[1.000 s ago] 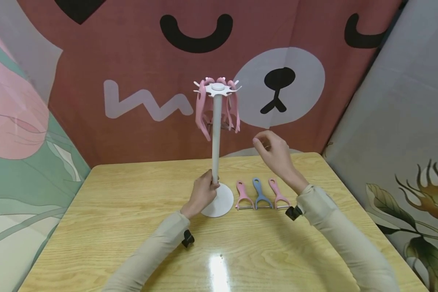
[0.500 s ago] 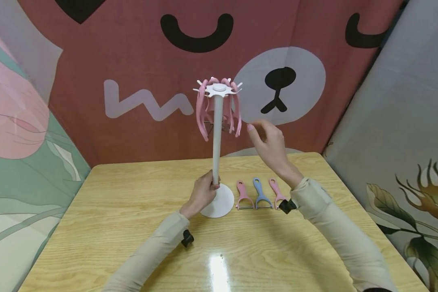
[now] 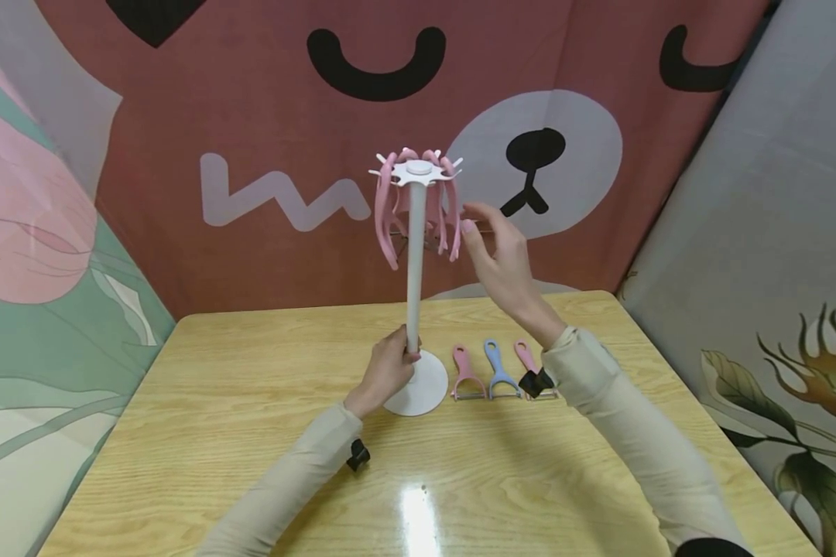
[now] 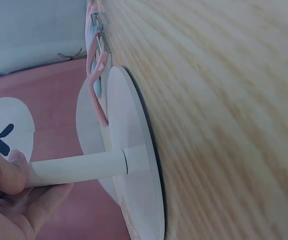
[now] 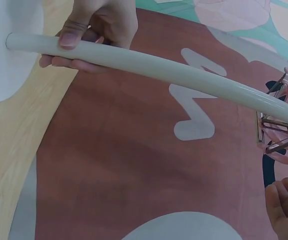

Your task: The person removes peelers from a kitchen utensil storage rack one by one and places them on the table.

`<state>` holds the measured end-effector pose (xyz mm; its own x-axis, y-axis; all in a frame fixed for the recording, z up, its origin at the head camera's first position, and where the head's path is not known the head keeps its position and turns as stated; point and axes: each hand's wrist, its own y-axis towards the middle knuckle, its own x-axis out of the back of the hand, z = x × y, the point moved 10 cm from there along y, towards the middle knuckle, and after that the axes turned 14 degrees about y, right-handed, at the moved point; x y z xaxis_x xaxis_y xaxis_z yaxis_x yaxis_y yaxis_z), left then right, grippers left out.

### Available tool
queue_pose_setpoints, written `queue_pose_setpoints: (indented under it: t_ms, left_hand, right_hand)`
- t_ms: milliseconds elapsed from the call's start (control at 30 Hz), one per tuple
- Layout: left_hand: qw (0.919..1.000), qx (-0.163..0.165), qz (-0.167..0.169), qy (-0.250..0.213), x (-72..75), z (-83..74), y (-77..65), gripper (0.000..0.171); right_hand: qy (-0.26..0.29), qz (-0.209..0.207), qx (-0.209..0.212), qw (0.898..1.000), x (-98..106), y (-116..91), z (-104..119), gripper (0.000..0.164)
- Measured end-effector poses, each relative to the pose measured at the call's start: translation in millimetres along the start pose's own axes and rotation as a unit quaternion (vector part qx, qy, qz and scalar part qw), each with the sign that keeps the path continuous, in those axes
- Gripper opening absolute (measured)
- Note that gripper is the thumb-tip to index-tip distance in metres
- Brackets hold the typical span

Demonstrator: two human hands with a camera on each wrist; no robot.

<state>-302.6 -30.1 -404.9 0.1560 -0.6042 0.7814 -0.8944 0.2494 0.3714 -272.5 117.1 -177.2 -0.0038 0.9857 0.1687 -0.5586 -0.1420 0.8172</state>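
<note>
A white stand (image 3: pixel 414 271) with a round base and a hooked top is upright on the table. Several pink peelers (image 3: pixel 385 220) hang from its hooks, their metal blades (image 5: pixel 271 122) low in the ring. My left hand (image 3: pixel 385 371) grips the pole just above the base; in the left wrist view thumb and fingers (image 4: pixel 48 200) wrap it. Up beside the hanging peelers is my right hand (image 3: pixel 505 259), its thumb and forefinger parted and nothing held. Its fingertips come close to the nearest peeler's lower end.
On the table (image 3: pixel 251 449), right of the base, a pink peeler (image 3: pixel 461 362), a blue peeler (image 3: pixel 493 357) and another pink peeler (image 3: pixel 524 353) lie in a row. The right wrist camera (image 3: pixel 535 383) partly covers the last one. A printed cloth (image 3: pixel 286 263) hangs behind.
My right hand has moved left and up toward the hanging peelers, its thumb and forefinger parting. The stand's top has turned slightly. My left hand keeps its hold on the pole.
</note>
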Motion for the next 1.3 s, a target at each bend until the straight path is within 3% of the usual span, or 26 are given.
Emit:
queue_pose_setpoints:
  t_ms: [167, 433, 533, 767, 933, 1300]
  left_hand:
    - [0.9999, -0.004, -0.008, 0.009, -0.5, 0.9, 0.0, 0.015]
    - [0.9998, -0.005, -0.009, 0.017, -0.2, 0.9, 0.3, 0.016]
    - [0.9998, -0.003, -0.008, 0.019, -0.3, 1.3, 0.4, 0.016]
    - [0.9998, -0.003, -0.008, 0.019, -0.5, 0.7, -0.1, 0.017]
    - [0.9999, -0.003, -0.004, 0.015, -1.6, 0.1, -0.2, 0.017]
    - [0.9999, 0.001, -0.003, 0.014, -2.3, 1.5, -0.3, 0.016]
  right_hand:
    - [0.018, 0.011, -0.019, 1.000, -6.6, 4.5, 4.5, 0.030]
    - [0.046, 0.002, 0.010, 0.999, -1.8, 4.0, -28.1, 0.032]
    - [0.049, -0.005, 0.017, 0.999, -1.8, 5.0, -23.1, 0.031]
    - [0.055, -0.003, 0.005, 0.998, -9.5, 8.8, 11.8, 0.026]
    - [0.070, -0.008, -0.010, 0.997, -9.3, 9.2, 11.4, 0.024]
    - [0.090, -0.006, 0.005, 0.996, -9.0, 11.3, 10.4, 0.023]
